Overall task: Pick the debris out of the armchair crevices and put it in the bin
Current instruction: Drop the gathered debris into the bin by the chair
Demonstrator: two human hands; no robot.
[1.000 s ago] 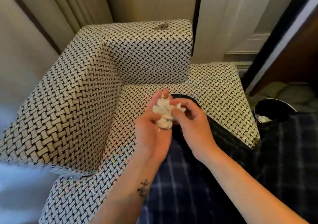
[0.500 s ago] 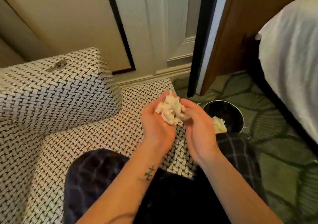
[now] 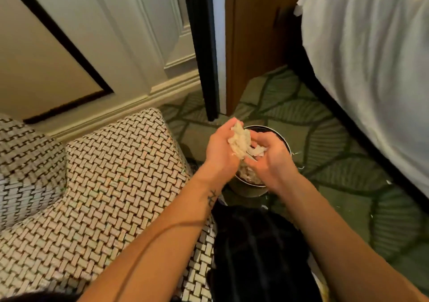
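Debris (image 3: 240, 142) lies cupped between both hands (image 3: 246, 153) above the bin (image 3: 249, 189).

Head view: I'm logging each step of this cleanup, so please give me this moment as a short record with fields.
left hand: cups the debris above the bin
right hand: fingers curled, pinching scraps at the wad's right side
debris: pale crumpled wad, held between both hands
bin: round, dark, stands on the carpet beside the armchair; pale scraps already lie inside
stage: debris is over the bin, not yet dropped
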